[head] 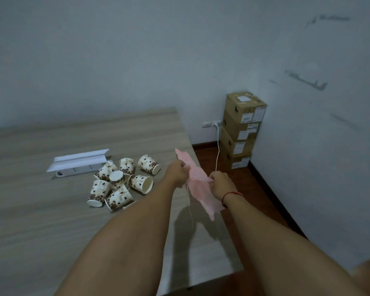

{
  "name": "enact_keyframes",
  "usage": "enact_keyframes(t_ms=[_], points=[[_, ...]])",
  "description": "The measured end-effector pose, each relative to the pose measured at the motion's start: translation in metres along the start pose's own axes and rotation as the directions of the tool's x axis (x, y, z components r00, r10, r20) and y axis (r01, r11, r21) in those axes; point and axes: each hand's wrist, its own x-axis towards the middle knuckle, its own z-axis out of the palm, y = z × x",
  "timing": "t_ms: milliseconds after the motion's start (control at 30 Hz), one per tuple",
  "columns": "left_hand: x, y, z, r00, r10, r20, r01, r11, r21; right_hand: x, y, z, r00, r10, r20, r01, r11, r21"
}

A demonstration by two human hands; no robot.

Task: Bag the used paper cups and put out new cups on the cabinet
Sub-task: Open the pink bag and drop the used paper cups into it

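Several used paper cups with a brown coffee-bean print lie tipped over in a heap on the wooden cabinet top. To their right, above the cabinet's right edge, both my hands hold a thin pink plastic bag. My left hand pinches the bag's upper part. My right hand, with a red string on its wrist, grips the bag's other side. The bag hangs crumpled between them, its lower end trailing down.
A white power strip and a folded white card lie behind the cups. A white cable runs from a wall socket. Stacked cardboard boxes stand in the corner on the dark wooden floor.
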Motion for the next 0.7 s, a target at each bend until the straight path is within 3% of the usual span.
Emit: enact_keyframes(t_ms=[133,233,367,700], points=[[-0.001,-0.005,0.005,0.998,0.028,-0.061,-0.034,0.995,-0.098,0.009,-0.002,-0.006,0.996,0.074,-0.051,-0.069,0.994,0.089],[-0.008,-0.012,0.01,0.992,0.099,0.08,-0.097,0.995,-0.036,0.014,0.001,-0.013,0.99,0.129,-0.05,-0.116,0.973,0.199],[-0.012,-0.027,0.014,0.955,0.052,0.292,-0.081,0.993,0.09,0.015,0.005,-0.023,0.975,0.214,-0.054,-0.184,0.924,0.335],[-0.006,-0.016,0.053,0.899,-0.018,0.437,-0.019,0.997,0.081,0.017,0.013,-0.026,0.979,0.204,0.021,-0.197,0.908,0.37]])
